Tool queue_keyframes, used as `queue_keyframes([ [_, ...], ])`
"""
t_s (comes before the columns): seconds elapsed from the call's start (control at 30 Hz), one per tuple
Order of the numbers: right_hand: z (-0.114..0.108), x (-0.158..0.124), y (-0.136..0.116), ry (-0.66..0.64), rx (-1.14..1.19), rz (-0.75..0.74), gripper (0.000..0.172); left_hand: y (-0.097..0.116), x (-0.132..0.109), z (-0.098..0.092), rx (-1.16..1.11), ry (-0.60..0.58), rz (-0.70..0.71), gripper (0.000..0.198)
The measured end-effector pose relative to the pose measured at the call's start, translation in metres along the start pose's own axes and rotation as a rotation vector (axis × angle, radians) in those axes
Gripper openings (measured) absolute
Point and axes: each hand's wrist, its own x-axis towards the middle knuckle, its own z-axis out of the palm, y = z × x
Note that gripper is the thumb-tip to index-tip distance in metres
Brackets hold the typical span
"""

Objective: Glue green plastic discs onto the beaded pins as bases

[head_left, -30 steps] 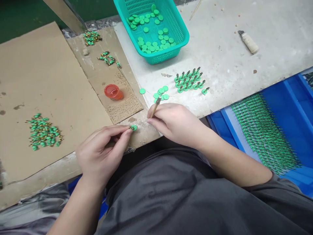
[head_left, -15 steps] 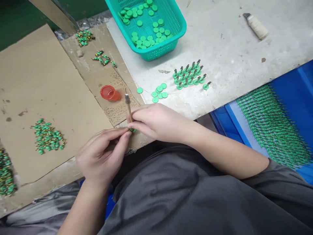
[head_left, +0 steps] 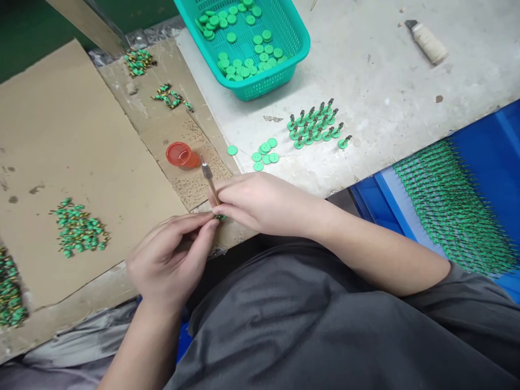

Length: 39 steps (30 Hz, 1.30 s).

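Our right hand [head_left: 268, 203] has come across to our left hand [head_left: 166, 257]; a second ago they were apart, and now both meet at one small green piece [head_left: 221, 217], so the work is concentrated on that piece. Our left thumb and fingertips pinch it at the desk's [head_left: 365, 108] near edge; it lies between the hands, mostly hidden. Our right fingers grip a slim tool [head_left: 208, 174], its dark-collared end pointing far; we cannot tell whether its lower end touches the piece. Just beyond stands a red cup [head_left: 179, 155]. Loose green discs [head_left: 265, 147] lie far of the right hand, small figures on discs [head_left: 312, 130] stand farther right, and a green basket [head_left: 260, 86] sits beyond.
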Motion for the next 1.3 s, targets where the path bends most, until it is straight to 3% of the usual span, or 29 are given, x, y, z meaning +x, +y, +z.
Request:
queue_keyframes([
  [0.3,0.004,-0.001,-0.001,0.01,-0.066,-0.073,0.019,-0.002,0.001,0.001,0.013,0.004,0.058,0.02],
  [0.67,0.007,0.005,-0.005,-0.034,-0.025,-0.032,0.016,-0.006,0.005,0.007,0.027,0.062,0.146,0.013],
  [0.8,0.009,-0.004,-0.001,0.065,-0.019,0.02,0.019,-0.004,0.005,0.005,0.027,0.051,0.133,0.011],
  [0.93,0.016,-0.015,0.003,0.189,0.021,-0.037,0.024,-0.003,0.005,0.005,0.02,0.055,0.131,0.01],
  [1.3,0.025,-0.017,0.007,0.194,0.012,-0.066,0.025,-0.002,0.004,0.006,0.019,0.074,0.111,0.006],
])
